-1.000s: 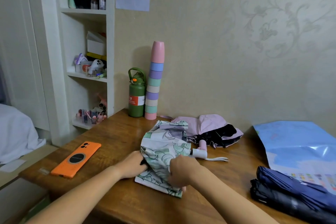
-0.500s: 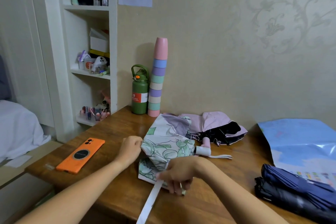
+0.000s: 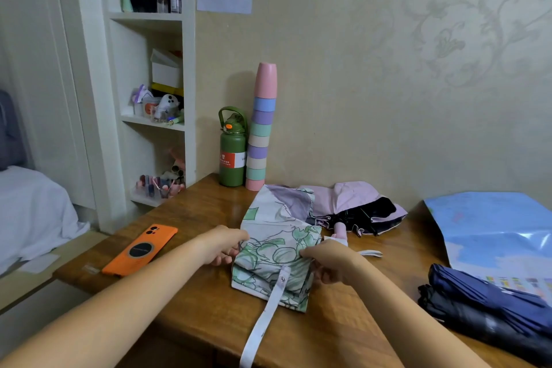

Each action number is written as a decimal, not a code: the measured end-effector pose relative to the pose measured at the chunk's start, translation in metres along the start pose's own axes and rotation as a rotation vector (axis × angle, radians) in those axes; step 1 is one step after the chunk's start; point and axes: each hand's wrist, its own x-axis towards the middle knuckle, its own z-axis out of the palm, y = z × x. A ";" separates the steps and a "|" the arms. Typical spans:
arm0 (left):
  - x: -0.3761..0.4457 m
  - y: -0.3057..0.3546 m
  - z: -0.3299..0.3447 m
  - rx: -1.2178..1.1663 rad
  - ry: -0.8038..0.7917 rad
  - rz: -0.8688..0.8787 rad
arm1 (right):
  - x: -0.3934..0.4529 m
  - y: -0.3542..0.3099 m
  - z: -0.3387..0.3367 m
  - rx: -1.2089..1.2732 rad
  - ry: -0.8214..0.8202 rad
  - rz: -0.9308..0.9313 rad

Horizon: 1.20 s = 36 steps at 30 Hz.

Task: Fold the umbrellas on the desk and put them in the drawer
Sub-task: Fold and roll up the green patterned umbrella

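A white umbrella with green and purple print [image 3: 277, 245] lies on the wooden desk [image 3: 197, 212] in front of me. My left hand [image 3: 222, 245] grips its left edge. On the other side my right hand [image 3: 328, 260] pinches the canopy cloth. Its white closing strap [image 3: 265, 317] hangs loose over the desk's front edge. A pink and black umbrella [image 3: 355, 209] lies unfolded behind it. Two folded dark blue umbrellas [image 3: 490, 305] lie at the right. No drawer is in view.
An orange phone [image 3: 140, 248] lies at the desk's left. A green bottle [image 3: 232, 152] and a tall stack of coloured cups [image 3: 260, 134] stand against the wall. A blue plastic bag [image 3: 493, 230] lies at the back right. White shelves [image 3: 152, 125] stand left.
My hands drew apart to the umbrella's two sides, the canopy was gathered and raised, and the white strap came free and now hangs over the front edge.
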 end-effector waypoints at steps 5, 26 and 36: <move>-0.008 -0.002 -0.002 0.076 -0.081 -0.104 | -0.004 0.016 0.006 -0.050 -0.273 0.032; -0.035 -0.009 0.001 0.426 0.035 0.084 | -0.021 0.024 0.010 -0.455 -0.183 -0.019; -0.005 0.006 0.045 0.950 0.264 0.959 | -0.014 -0.019 0.019 -0.919 0.386 -0.486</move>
